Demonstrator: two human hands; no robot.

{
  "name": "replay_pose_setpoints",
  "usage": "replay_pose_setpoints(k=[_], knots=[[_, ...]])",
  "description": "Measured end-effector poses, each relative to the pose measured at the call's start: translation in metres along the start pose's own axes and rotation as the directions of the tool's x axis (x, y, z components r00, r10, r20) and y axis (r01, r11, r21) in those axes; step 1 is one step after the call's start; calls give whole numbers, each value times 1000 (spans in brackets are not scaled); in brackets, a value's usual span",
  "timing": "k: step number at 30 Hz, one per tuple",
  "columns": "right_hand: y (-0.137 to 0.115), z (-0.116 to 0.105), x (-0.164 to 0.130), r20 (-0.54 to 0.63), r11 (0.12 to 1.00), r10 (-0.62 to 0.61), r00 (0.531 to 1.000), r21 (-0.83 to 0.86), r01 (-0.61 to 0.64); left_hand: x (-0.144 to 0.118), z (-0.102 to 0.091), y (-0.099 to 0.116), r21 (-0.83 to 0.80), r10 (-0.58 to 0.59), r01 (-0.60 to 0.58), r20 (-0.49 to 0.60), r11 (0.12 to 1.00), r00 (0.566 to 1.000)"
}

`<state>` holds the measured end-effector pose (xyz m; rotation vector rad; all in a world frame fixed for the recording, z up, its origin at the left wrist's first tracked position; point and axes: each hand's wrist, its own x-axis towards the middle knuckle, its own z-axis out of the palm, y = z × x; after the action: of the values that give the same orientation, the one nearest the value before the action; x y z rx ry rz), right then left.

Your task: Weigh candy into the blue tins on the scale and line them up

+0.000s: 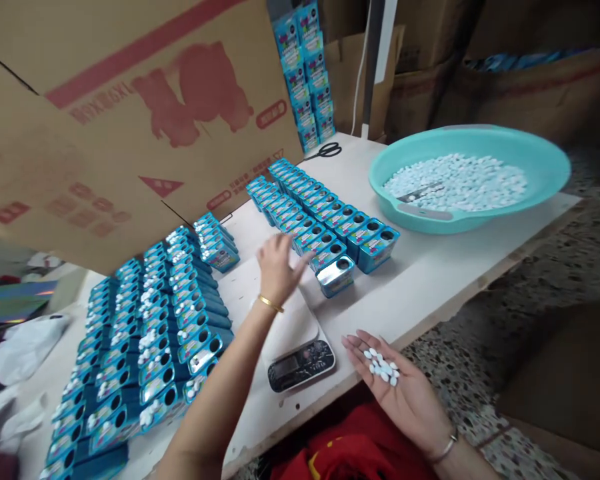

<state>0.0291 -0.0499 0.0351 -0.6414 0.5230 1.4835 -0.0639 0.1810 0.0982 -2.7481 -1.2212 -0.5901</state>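
My right hand [395, 387] is palm up near the table's front edge, cupping a small heap of white and pale-blue tablets [381, 367]. Reaching over the small kitchen scale [301, 365], my left hand [279, 270] has its thumb spread from its slightly blurred fingers, and no object shows in it. It is close to the rows of blue tins [325, 245], each with a round hole in its top. The nearest tin [336, 275] in those rows has a bare silver top. The scale's display and black button panel face me.
More blue tins [193, 313] stand in rows at left, many with tablets on top. A turquoise basin [410, 220] of tablets sits at right, with a scoop-like piece inside. Scissors [325, 151], stacked blue packs [307, 80] and a large cardboard box [145, 133] are behind.
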Motion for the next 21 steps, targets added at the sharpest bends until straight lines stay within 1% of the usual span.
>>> replay_pose_setpoints(k=[1,2,3,4,5,6,7,9,11,12,14,17,18,19,21], knots=[[0,0,1,-11,1000,8,1000,8,-8,7,-6,-22,57,-106,107,-19,993,994],[1,0,2,-17,1000,11,1000,16,-11,14,-11,-45,139,-213,215,-28,967,977],[1,0,3,-20,1000,13,1000,22,-12,19,-15,-68,231,-311,308,-27,923,950],[1,0,3,-19,1000,14,1000,27,-13,23,-19,-89,326,-395,374,-5,868,919],[2,0,4,-15,999,14,1000,30,-14,25,-20,-108,395,-449,403,25,825,893],[3,0,5,-9,999,17,1000,31,-17,26,-21,-123,431,-474,411,46,804,879],[3,0,6,0,999,20,1000,30,-20,25,-21,-134,454,-482,401,72,795,873],[4,1,6,23,999,24,999,25,-24,22,-21,-145,457,-445,348,121,818,887],[3,4,4,34,1000,19,999,19,-19,18,-23,-143,449,-383,272,177,851,907],[3,6,3,35,1000,17,999,16,-18,15,-27,-138,441,-351,234,205,867,914],[2,10,0,29,1000,17,999,7,-17,9,-39,-120,416,-296,169,263,893,918],[2,14,-4,29,1000,25,999,-6,-25,-6,-67,-76,369,-200,61,351,927,915],[2,15,-6,35,1000,30,999,-10,-30,-13,-76,-59,362,-135,-14,384,932,913],[3,15,-7,43,999,35,998,-15,-34,-20,-85,-41,351,-79,-83,424,933,902],[6,15,-9,62,999,48,997,-26,-47,-34,-94,-9,316,-14,-167,499,934,866]])
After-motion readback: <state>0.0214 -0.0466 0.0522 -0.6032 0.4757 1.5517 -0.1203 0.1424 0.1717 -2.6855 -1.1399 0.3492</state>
